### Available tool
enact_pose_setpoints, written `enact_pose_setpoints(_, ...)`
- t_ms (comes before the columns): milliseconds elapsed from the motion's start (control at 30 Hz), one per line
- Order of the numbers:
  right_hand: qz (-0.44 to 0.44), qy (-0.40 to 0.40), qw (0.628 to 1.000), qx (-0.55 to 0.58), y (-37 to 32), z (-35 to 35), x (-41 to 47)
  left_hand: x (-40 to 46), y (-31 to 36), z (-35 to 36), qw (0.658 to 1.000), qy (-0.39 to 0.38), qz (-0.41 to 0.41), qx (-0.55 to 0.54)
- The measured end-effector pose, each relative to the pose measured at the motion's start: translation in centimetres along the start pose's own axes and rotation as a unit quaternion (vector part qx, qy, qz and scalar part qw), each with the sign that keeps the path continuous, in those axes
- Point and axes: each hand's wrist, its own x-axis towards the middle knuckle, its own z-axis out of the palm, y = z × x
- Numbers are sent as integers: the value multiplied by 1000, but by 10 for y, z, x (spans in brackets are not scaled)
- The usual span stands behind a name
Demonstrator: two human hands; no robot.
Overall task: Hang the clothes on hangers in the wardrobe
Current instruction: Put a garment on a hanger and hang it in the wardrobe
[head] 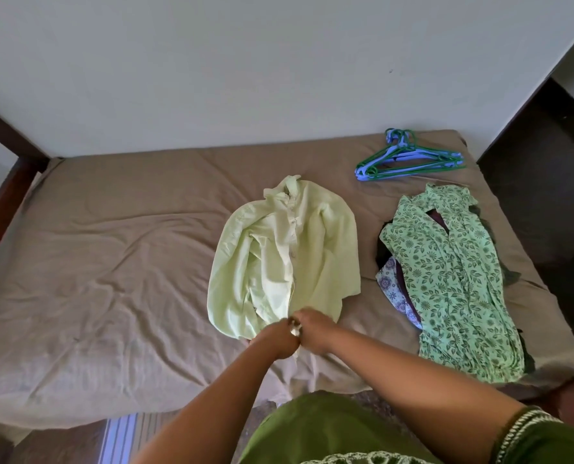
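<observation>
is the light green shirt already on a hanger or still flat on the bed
Flat on the bed. The shirt holds no hanger; the hangers lie apart.

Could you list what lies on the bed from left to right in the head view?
Pale green shirt with both hands at its hem → leaf-print garment. The hangers overlap both in the order, so they are left out.

Olive green top (315,426), short sleeve with white patterned trim (517,426), bare forearms

a wrinkled brown bedsheet (111,262) covers the mattress, which sits against a plain pale wall (245,61). a dark wooden bed frame (1,202) runs along the left (partly cropped). striped fabric (125,437) shows below the mattress edge.
</observation>
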Motion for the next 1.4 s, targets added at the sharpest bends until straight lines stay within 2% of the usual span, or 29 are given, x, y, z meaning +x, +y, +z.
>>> enact_pose_setpoints(67, -3, -98, 995, -17, 6, 11, 2, 3, -5, 3, 998, -37, -35, 21)
enact_pose_setpoints(100, 6, -109, 994, 1, 11, 14, 4, 5, -8, 4, 998, -35, -46, 12)
enact_pose_setpoints(267, 116, 16, 980, 161, 54, -1, 27, 29, -4, 6, 995, 30, -14, -98)
enact_pose_setpoints(400, 205, 74, 961, 173, 111, -20, 71, 68, 24, 9, 987, 60, 47, -144)
enact_pose_setpoints(567, 300, 164, 886, 313, 173, -19, 136, 142, 66, 21, 980, 50, 100, -166)
enact_pose_setpoints(700, 343, 182, 870, 305, 212, -6, 178, 195, 85, 39, 975, 55, 114, -185)
enact_pose_setpoints(833, 341, 197, 841, 372, 218, 0, 186, 218, 83, 57, 980, 27, 103, -171)
enact_pose_setpoints(900, 337, 233, 850, 331, 207, -10, 174, 220, 81, 60, 995, -32, 76, -64)
enact_pose_setpoints(967, 306, 329, 857, 252, 188, -29, 150, 217, 77, 59, 993, -79, 13, 86)
enact_pose_setpoints(1000, 279, 363, 854, 246, 179, -39, 137, 213, 78, 54, 990, -89, -15, 112)
enact_pose_setpoints(1067, 232, 388, 846, 283, 159, -69, 110, 198, 87, 41, 994, -71, -49, 74)
enact_pose_setpoints(1100, 224, 373, 849, 301, 152, -84, 103, 191, 92, 34, 997, -42, -44, 48)
enact_pose_setpoints(1167, 215, 329, 854, 341, 133, -115, 92, 167, 107, 17, 1000, 18, -1, -17)
enact_pose_setpoints(1200, 208, 304, 847, 382, 121, -129, 87, 158, 112, 10, 994, 41, 25, -96)
enact_pose_setpoints(1233, 192, 275, 834, 437, 109, -142, 81, 148, 118, 3, 975, 40, 30, -217)
enact_pose_setpoints(1267, 162, 232, 816, 503, 95, -151, 72, 137, 124, -4, 936, 21, 22, -349)
enact_pose_setpoints(1300, 134, 214, 820, 513, 88, -156, 65, 127, 128, -12, 887, -1, 14, -462)
enact_pose_setpoints(1367, 130, 221, 882, 395, 81, -165, 48, 107, 131, -30, 788, -27, 17, -615)
enact_pose_setpoints(1400, 143, 256, 892, 344, 81, -163, 42, 97, 130, -40, 747, -35, 20, -663)
